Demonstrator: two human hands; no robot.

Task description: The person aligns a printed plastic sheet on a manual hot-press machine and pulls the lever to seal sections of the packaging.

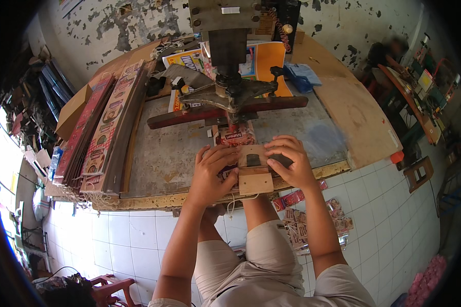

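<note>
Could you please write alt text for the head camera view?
Both hands, left hand and right hand, press a small wooden block at the edge of a worn metal table, under a metal press.

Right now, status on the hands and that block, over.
Both hands on the wooden block at the bench edge: left hand, right hand. Printed packets under it. Press arm just behind.

Peeling white wall (343, 20), white tile floor (138, 235), worn workbench (164, 153), bright daylight at left, red stool (110, 286)
</note>
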